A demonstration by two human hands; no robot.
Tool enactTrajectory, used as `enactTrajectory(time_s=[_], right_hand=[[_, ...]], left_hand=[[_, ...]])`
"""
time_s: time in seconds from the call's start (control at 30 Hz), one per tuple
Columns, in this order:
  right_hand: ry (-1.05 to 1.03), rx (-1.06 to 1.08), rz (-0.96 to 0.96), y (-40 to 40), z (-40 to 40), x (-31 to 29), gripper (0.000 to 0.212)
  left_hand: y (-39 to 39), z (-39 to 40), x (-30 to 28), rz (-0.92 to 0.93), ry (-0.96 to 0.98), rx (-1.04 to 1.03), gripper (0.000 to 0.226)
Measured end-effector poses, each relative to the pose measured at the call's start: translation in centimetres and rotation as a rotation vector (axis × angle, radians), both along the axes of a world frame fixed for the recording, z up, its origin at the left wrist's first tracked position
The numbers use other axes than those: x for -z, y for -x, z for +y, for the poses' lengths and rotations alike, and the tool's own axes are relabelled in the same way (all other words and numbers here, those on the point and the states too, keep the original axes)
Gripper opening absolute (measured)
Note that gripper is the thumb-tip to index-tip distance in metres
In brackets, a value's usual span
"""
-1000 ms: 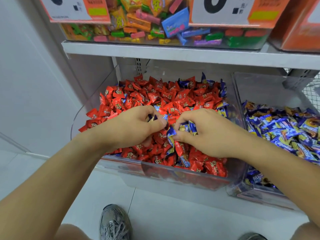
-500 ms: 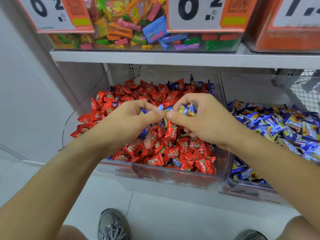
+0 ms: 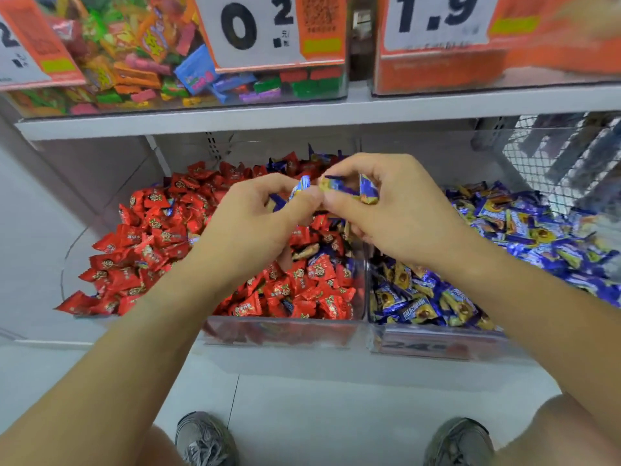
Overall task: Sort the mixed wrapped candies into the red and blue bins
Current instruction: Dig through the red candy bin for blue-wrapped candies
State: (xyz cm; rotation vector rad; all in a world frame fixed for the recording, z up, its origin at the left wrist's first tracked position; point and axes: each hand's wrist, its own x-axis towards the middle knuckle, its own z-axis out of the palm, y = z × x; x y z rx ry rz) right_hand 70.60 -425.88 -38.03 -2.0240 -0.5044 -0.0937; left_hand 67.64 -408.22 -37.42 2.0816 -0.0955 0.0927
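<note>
Here both hands hover fingertip to fingertip above the red bin. The right hand pinches a clutch of blue candies; the left hand pinches another blue candy. The blue bin lies just right of the right hand, so that hand is nearer for the drop; the left must cross over.

Left hand and right hand are raised together, fingertips meeting, fingers curled in pinches.
</note>
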Motion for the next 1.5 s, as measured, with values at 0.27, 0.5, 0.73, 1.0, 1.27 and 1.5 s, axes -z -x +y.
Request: enactTrajectory(time_s=[0.27, 0.5, 0.73, 1.0, 1.27, 1.5], right_hand=[[-0.059, 0.213, 0.331, -1.2, -9.6, 0.7, 0.016], [0.003, 0.231, 0.209, -0.3, -14.3, 0.5, 0.027], [0.127, 0.159, 0.064, 0.0, -12.5, -0.3, 0.016], [0.233, 0.038, -0.252, 1.6, -3.4, -1.4, 0.011], [0.841, -0.208, -0.204, -1.2, 3.3, -0.4, 0.029], [0.906, -0.193, -0.116, -3.7, 7.2, -0.3, 0.058]], left_hand=[[-3.3, -8.8, -0.7, 0.133, 0.032, 0.205, 0.008], [-3.6, -12.2, -0.5, -0.112, -0.482, 0.433, 0.080], [-2.2, -2.1, 1.9, -0.307, -0.545, 0.085, 0.041], [-0.5, 5.2, 5.0, -0.113, -0.871, 0.194, 0.045], [-0.5, 10.0, 4.1, -0.119, -0.877, 0.117, 0.030], [0.3, 13.5, 3.2, 0.005, -0.759, 0.015, 0.031]])
